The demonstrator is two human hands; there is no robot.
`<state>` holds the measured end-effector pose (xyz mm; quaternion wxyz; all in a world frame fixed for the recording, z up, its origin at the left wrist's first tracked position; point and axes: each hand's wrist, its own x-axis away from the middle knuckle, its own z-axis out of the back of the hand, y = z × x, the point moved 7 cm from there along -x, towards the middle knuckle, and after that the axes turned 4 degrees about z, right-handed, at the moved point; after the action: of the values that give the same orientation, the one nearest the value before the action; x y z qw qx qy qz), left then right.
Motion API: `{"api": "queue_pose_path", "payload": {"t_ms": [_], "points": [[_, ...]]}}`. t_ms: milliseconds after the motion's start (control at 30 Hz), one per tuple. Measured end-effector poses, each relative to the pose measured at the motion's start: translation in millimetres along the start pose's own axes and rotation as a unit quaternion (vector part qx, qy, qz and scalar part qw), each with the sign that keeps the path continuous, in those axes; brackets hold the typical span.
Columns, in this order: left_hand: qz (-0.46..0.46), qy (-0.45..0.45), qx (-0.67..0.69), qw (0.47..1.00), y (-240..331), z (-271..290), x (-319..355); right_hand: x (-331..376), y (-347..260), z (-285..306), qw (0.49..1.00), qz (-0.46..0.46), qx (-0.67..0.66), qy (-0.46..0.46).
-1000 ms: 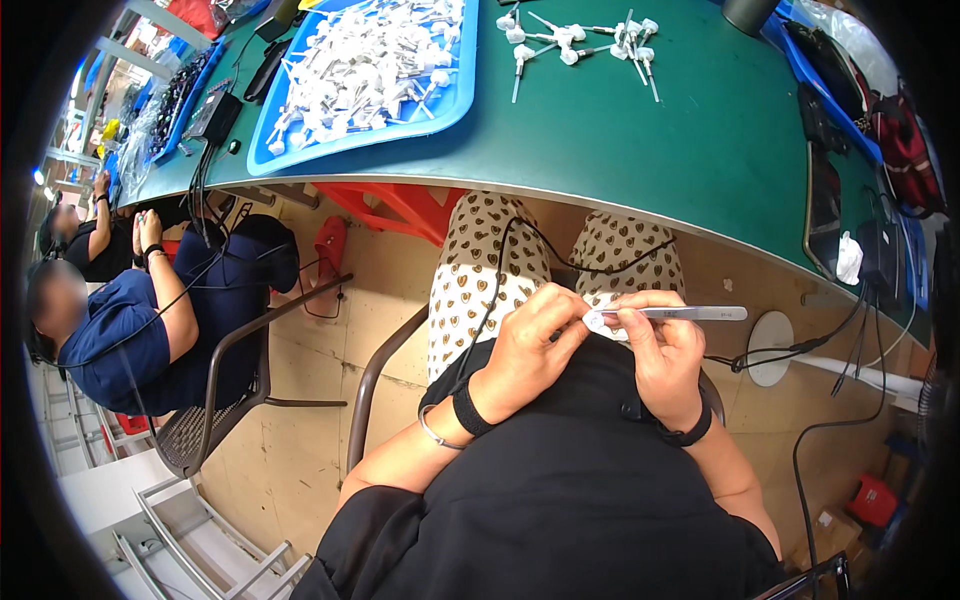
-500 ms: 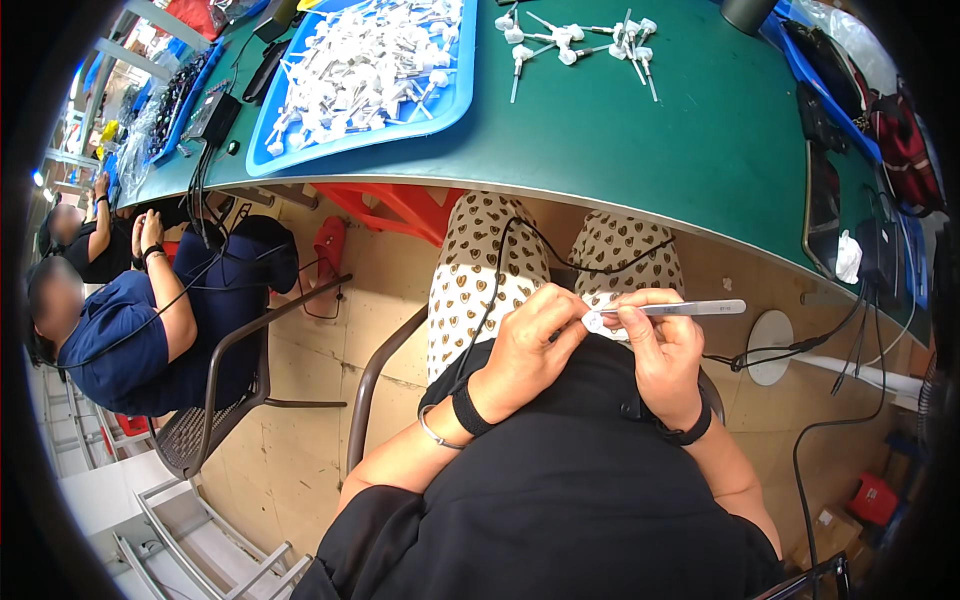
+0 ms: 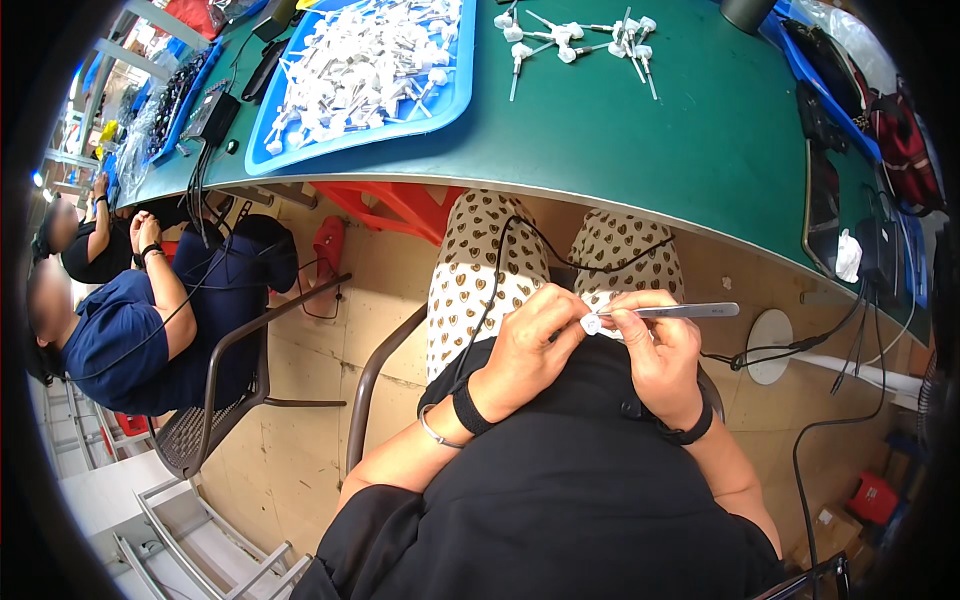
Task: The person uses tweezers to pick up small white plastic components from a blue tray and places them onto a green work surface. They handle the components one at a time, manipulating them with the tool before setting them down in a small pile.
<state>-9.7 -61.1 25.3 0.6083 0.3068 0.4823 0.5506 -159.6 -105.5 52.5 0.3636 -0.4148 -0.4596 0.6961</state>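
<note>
Above my lap, my left hand (image 3: 535, 338) pinches a small white plastic part (image 3: 591, 324) between its fingertips. In my right hand (image 3: 662, 350) is a pair of silver tweezers (image 3: 690, 311), its blunt end sticking out to the right. The tweezers' tips meet the white part, though fingers partly cover them. Both hands are closed and close together, short of the table edge. On the table lie several similar white parts with thin stems (image 3: 570, 45), and a blue tray (image 3: 400, 132) holds a large heap of them.
The green table (image 3: 580, 130) curves across beyond my knees. A black cable (image 3: 497, 270) runs over my lap. Two co-workers sit at the left, the nearer in a dark blue shirt (image 3: 125, 350). At the table's right lie a dark tablet-like slab (image 3: 822, 205) and crumpled white tissue (image 3: 847, 257).
The tweezers have shifted slightly left and tilted a little in my right hand. My left hand keeps its pinch on the white part, which has turned slightly.
</note>
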Motion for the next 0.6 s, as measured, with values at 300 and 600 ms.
{"api": "queue_pose_path", "payload": {"t_ms": [300, 600], "points": [[0.01, 0.001, 0.014, 1.0, -2.7, -0.5, -0.6, 0.8, 3.3, -0.9, 0.999, -0.013, -0.047, 0.018], [-0.001, 0.001, 0.0, 1.0, 0.9, 0.8, -1.2, 0.1, 0.1, -0.6, 0.998, -0.019, -0.055, 0.015]]}}
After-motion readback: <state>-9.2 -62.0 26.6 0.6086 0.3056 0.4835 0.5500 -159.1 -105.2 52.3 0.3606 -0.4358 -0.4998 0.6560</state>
